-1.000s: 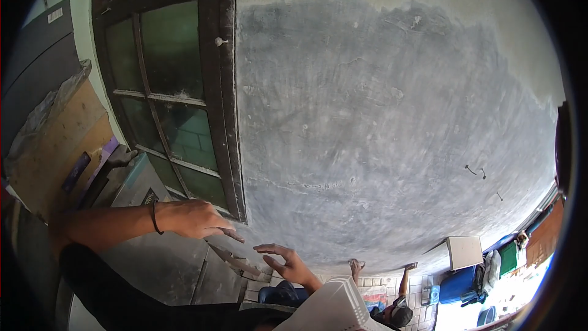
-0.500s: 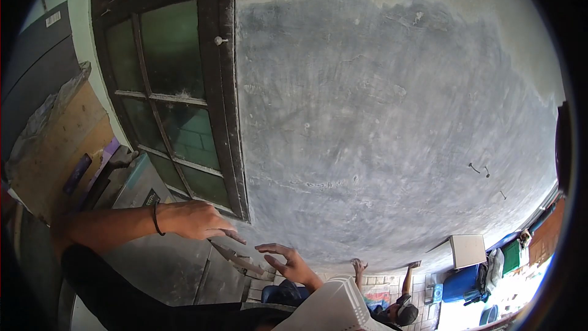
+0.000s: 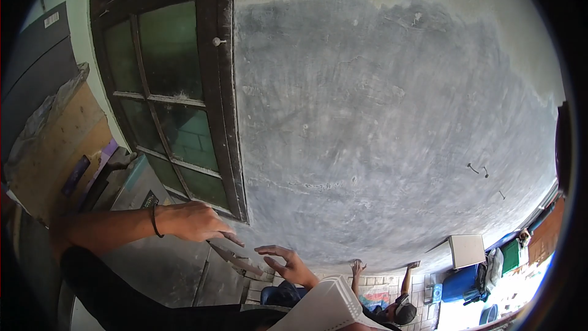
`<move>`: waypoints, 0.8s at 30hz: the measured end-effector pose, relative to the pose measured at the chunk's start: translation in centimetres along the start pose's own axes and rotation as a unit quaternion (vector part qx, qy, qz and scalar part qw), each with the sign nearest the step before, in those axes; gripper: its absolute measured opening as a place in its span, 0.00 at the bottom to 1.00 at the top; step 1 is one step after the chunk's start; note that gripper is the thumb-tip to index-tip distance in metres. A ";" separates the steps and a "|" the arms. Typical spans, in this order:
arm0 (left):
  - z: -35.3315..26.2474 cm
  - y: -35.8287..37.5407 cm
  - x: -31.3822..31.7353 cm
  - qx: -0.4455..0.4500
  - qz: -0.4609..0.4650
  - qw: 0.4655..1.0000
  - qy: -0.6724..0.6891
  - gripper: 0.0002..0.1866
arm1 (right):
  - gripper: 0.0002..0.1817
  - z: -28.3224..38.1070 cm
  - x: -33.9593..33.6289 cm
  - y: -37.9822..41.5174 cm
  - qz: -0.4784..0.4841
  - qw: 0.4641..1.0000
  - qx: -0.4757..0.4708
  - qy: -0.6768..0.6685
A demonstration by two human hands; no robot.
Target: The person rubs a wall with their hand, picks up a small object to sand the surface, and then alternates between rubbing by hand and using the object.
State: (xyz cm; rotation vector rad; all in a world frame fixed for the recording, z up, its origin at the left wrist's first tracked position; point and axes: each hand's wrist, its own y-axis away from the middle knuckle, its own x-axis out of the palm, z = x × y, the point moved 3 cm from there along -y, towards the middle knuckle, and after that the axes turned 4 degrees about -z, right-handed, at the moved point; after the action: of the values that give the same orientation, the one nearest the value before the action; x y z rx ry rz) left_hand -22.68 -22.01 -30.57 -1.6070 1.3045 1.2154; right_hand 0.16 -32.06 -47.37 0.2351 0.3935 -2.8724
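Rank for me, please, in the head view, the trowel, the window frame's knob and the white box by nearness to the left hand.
From the left hand:
1. Trowel, just below its fingers.
2. Knob, high above on the window frame.
3. White box, far right, low.
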 end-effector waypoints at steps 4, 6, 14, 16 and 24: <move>0.2 0.1 0.2 0.012 -0.014 1.000 -0.003 0.15 | 0.17 -0.7 -0.2 -0.1 -0.012 1.000 -0.008 0.011; 0.1 0.0 0.2 0.006 -0.007 1.000 -0.005 0.15 | 0.17 -0.9 -0.2 -0.1 -0.012 1.000 -0.006 0.009; 0.2 0.1 0.2 0.004 -0.010 1.000 -0.011 0.16 | 0.18 -0.6 -0.1 -0.1 -0.005 1.000 0.002 0.010; 0.0 0.0 0.1 0.002 -0.008 1.000 -0.012 0.16 | 0.17 -0.6 -0.3 -0.1 -0.005 1.000 0.002 0.009; 0.5 0.1 0.6 0.004 -0.013 1.000 -0.003 0.16 | 0.17 0.1 -0.4 -0.2 -0.009 1.000 0.002 0.021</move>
State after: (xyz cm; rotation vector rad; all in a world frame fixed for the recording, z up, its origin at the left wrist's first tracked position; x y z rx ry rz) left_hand -22.83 -21.77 -31.27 -1.6097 1.2792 1.1973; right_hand 0.49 -31.77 -47.18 0.2951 0.4011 -2.8903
